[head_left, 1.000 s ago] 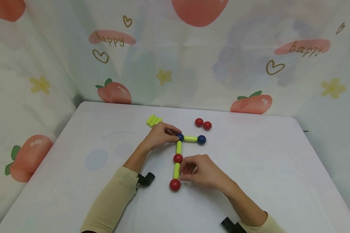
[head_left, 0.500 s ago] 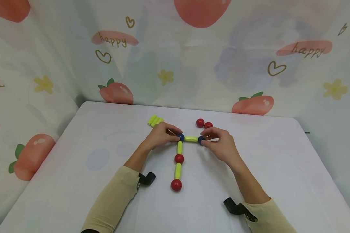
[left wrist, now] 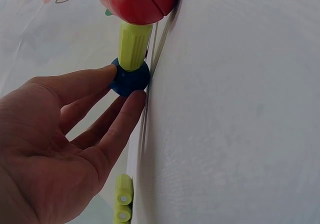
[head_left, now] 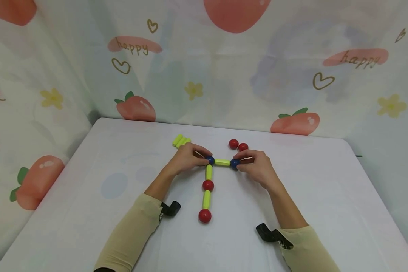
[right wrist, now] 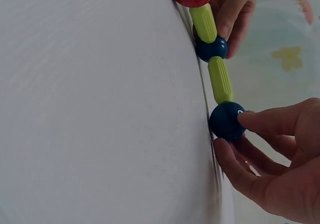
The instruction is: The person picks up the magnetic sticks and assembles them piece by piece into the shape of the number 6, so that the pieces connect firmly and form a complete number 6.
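An L-shaped chain of balls and yellow-green rods lies on the white table. My left hand [head_left: 188, 158] pinches the blue corner ball [left wrist: 131, 79] between thumb and fingers. From it a rod [head_left: 222, 163] runs right to a second blue ball [right wrist: 228, 121], which my right hand [head_left: 258, 168] pinches. Another rod [head_left: 209, 172] leads from the corner toward the front, to a red ball [head_left: 208, 185]. Beyond that come a further rod [head_left: 206, 199] and a red end ball [head_left: 205, 215]. Fingers partly cover both blue balls in the head view.
Several loose yellow-green rods [head_left: 178, 139] lie behind my left hand, partly covered by it. Two loose red balls [head_left: 233, 144] sit behind my right hand. A printed cloth [head_left: 224, 75] hangs along the table's back edge.
My right hand has moved from beside the front rod, back and to the right, and now pinches the right blue ball. The left hand has kept its pinch on the corner ball.
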Action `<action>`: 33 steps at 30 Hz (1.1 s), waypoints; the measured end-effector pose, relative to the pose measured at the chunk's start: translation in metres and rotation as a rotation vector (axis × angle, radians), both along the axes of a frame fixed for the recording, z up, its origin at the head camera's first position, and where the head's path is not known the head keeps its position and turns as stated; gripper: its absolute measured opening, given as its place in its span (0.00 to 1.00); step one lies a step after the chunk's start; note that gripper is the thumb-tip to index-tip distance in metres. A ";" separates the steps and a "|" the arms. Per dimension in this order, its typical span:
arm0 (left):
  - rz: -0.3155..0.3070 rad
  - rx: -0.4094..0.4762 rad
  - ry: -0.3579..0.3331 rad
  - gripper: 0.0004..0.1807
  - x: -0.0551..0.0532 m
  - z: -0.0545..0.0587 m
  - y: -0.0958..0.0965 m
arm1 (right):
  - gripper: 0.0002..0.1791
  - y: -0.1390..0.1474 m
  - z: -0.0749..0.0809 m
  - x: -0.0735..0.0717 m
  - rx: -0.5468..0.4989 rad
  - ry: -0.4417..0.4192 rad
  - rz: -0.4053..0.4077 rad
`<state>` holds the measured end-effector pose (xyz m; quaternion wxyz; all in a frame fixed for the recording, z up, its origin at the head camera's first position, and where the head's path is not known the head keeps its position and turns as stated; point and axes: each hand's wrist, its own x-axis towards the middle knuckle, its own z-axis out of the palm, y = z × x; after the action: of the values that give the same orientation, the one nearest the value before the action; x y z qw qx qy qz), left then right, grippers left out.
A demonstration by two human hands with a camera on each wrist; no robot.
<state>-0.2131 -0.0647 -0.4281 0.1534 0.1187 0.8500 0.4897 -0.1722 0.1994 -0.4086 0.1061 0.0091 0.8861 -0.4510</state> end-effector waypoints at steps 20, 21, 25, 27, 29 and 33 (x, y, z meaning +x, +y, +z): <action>0.141 -0.079 0.183 0.12 -0.009 0.012 -0.025 | 0.17 0.007 -0.008 -0.003 -0.026 0.014 0.016; 0.165 -0.091 0.201 0.12 -0.009 0.014 -0.028 | 0.16 0.008 -0.008 -0.003 -0.024 0.015 0.014; 0.239 -0.143 0.262 0.12 -0.012 0.020 -0.034 | 0.16 0.010 -0.007 -0.002 -0.024 0.018 0.008; 0.261 -0.174 0.290 0.12 -0.014 0.022 -0.035 | 0.17 0.010 -0.006 -0.002 -0.031 0.020 0.010; 0.277 -0.209 0.308 0.12 -0.017 0.023 -0.035 | 0.17 0.009 -0.006 -0.002 -0.038 0.021 0.016; 0.281 -0.317 0.322 0.13 -0.024 0.020 -0.032 | 0.17 0.006 -0.006 -0.003 -0.035 0.020 0.022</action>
<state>-0.2373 -0.0962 -0.4079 -0.0366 0.0503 0.9378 0.3416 -0.1755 0.2058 -0.4147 0.1021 -0.0072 0.8791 -0.4655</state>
